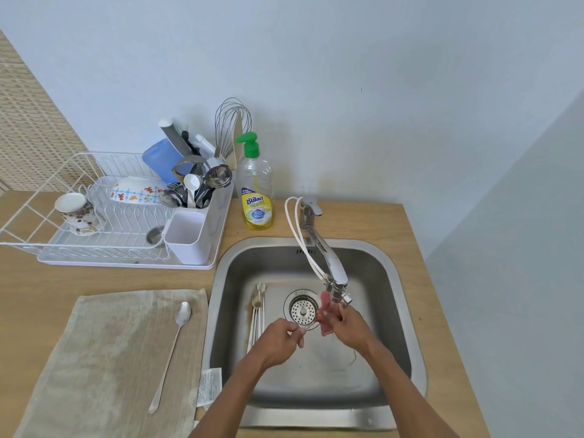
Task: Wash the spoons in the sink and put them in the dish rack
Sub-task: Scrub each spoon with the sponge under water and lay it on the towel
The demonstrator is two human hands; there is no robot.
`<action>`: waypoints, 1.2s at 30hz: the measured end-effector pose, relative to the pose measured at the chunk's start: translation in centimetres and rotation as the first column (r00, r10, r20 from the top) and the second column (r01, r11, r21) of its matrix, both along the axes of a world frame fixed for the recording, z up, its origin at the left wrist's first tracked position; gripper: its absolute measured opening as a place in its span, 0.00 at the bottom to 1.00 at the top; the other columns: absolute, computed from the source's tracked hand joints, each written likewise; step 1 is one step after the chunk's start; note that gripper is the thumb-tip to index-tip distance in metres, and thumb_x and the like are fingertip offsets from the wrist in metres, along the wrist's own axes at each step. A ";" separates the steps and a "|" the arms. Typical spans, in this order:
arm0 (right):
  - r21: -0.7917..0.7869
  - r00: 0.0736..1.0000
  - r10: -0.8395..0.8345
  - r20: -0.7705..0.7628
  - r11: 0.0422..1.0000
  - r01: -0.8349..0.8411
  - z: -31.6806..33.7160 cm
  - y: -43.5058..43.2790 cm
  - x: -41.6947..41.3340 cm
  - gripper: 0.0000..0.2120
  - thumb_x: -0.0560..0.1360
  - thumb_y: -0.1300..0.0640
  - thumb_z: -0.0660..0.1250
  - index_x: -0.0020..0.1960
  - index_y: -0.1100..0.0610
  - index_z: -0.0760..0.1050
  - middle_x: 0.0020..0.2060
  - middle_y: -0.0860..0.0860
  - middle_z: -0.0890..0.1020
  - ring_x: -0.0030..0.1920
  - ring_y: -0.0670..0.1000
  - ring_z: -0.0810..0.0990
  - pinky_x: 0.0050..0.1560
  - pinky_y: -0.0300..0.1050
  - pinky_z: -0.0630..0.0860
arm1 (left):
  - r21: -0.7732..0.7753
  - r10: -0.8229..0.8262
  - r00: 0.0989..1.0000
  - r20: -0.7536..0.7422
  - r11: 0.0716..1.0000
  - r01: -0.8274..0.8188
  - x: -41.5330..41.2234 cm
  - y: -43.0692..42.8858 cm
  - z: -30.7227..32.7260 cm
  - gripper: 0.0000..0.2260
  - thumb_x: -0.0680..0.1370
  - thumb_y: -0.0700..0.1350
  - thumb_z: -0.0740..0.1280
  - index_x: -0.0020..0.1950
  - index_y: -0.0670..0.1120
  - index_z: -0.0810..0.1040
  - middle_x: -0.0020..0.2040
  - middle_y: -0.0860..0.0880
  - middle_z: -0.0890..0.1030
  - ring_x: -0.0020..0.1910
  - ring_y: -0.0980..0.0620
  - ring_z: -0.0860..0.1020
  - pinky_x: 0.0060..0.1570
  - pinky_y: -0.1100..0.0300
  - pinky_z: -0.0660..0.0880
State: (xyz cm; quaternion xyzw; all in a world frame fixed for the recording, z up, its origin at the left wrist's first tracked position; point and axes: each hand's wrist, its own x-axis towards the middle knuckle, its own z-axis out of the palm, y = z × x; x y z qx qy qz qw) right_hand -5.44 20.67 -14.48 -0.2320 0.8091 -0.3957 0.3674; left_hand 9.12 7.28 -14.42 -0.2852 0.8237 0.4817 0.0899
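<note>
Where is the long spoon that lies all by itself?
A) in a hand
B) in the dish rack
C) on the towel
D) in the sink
C: the lone spoon lies flat on the towel, left of the sink, where the other spoons lie.

I am looking down at a light wooden countertop (31, 279) that runs along a pale wall. A steel sink (379, 311) is set into it, and both my hands are inside. A beige cloth (110, 358) lies flat on the wood to the left of my left hand (281, 341). A white dish rack (126, 222) sits beyond that hand and to its left. A dish soap bottle (256, 191) stands upright just beside the rack. A chrome tap (311, 210) rises from the wood beyond my right hand (344, 327).
</note>
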 end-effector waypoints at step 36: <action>-0.136 0.842 -0.367 0.395 0.883 0.448 -0.7 -1.3 2.4 0.11 0.83 0.57 0.61 0.54 0.59 0.82 0.37 0.51 0.86 0.36 0.50 0.80 0.35 0.44 0.73 | 0.266 0.230 0.972 0.050 0.935 -0.235 0.0 4.2 1.2 0.20 0.84 0.52 0.56 0.35 0.47 0.71 0.23 0.55 0.65 0.19 0.60 0.61 0.22 0.65 0.59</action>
